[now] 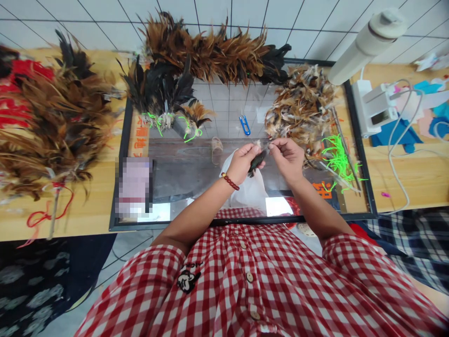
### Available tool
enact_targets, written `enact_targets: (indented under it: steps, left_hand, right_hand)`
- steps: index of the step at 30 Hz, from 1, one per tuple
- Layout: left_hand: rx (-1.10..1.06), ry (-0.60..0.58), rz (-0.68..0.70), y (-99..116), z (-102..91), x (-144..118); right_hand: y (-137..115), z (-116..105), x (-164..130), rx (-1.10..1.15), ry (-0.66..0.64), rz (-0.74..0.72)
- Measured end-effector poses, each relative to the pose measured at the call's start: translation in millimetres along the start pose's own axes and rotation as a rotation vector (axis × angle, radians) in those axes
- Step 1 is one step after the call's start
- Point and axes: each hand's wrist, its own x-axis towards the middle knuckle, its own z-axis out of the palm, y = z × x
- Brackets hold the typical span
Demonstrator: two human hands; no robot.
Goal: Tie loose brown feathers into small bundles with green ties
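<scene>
— White wall tiles (245,11) rise behind, and a black-framed panel (182,180) lies on the wooden table (403,185). What do the hands have, seen from the head camera?

— The left hand (242,161) grips a small dark feather bunch (257,160), pale end up, over the panel.

— And the right hand (289,157)?

— Thumb and forefinger are pinched together just beside that pale end. I can't tell whether something thin is between them.

— Why hold it so?

— Probably the left steadies the bunch, leaving its tip exposed to the right.

— And the things around?

— Brown feathers (298,100) lie just beyond the right hand, green strings (338,157) to its right, blue snips (244,125) beyond the left, likely for easy reach.
</scene>
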Motion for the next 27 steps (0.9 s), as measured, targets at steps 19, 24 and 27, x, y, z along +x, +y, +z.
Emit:
enact_targets:
  steps: [19,24,27]
  left_hand:
    - [0.009,-0.213,-0.030,6,-11.2,4]
    - [-0.067,-0.133,0.031,6,-10.5,5]
    - [-0.041,-0.132,0.107,4,-13.1,6]
  right_hand:
    - [-4,-2,2,-0.123,0.035,-0.117]
    - [-6,-2,7,0.065,0.055,0.086]
    - [-9,-3,10,0.216,-0.015,0.220]
